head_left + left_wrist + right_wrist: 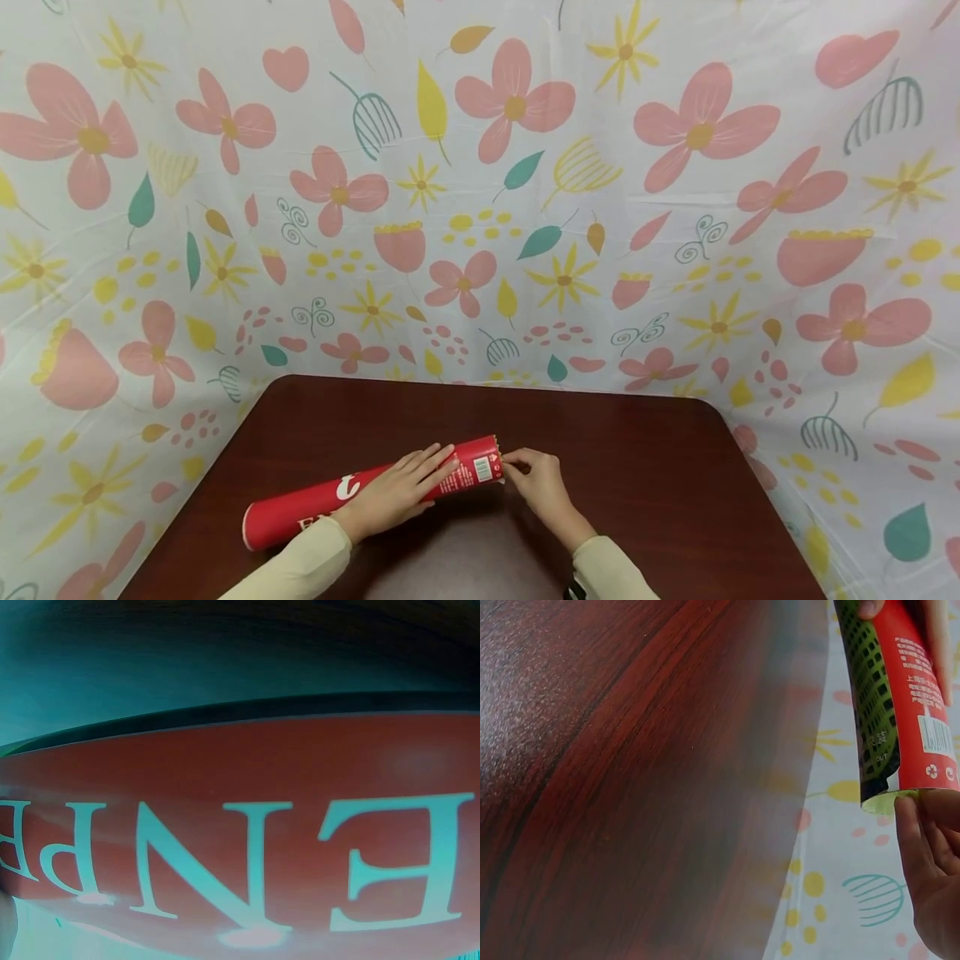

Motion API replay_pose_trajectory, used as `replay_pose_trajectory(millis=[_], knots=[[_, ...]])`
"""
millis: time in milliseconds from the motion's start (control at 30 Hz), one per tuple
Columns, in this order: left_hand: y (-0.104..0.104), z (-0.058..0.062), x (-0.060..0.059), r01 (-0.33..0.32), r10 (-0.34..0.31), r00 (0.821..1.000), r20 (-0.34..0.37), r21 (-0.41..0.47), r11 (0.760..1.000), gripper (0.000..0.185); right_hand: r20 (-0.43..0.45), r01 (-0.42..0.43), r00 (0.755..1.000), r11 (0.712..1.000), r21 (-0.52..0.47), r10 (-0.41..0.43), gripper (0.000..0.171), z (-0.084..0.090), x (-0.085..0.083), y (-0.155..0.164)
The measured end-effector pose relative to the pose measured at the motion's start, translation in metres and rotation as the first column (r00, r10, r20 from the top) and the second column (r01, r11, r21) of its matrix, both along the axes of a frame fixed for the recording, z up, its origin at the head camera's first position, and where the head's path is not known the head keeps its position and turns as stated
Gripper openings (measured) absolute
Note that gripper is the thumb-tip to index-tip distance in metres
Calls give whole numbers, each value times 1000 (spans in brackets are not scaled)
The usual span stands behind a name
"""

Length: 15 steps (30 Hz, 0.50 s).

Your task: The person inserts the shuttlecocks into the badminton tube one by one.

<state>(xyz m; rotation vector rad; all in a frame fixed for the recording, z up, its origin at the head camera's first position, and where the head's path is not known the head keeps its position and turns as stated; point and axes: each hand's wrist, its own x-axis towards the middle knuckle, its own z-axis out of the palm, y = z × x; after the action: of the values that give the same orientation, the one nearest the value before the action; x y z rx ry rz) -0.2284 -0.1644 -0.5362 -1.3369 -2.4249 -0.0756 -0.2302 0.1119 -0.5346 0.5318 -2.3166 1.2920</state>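
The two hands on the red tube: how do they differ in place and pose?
The left hand lies flat on top of the red tube, fingers straight, near the middle; the right hand is at the tube's end, its fingertips curled onto the rim. The left covers the side; the right touches only the end. Both wear cream sleeves.

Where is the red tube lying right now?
In the head view the red tube lies on its side on the dark wooden table, near its front left, with the left hand resting on it and the right hand at its right end.
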Motion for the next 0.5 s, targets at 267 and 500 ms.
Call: replay_pose_trajectory(millis=[267,500], knots=[[1,2,-1,1,-1,1000,2,-3,1000,92,103,1,995,1000,-8,-1,10,3,-3,-1],[0,3,0,-7,7,1000,-5,-10,1000,91,139,-66,988,998,4,65,10,6,-3,5]])
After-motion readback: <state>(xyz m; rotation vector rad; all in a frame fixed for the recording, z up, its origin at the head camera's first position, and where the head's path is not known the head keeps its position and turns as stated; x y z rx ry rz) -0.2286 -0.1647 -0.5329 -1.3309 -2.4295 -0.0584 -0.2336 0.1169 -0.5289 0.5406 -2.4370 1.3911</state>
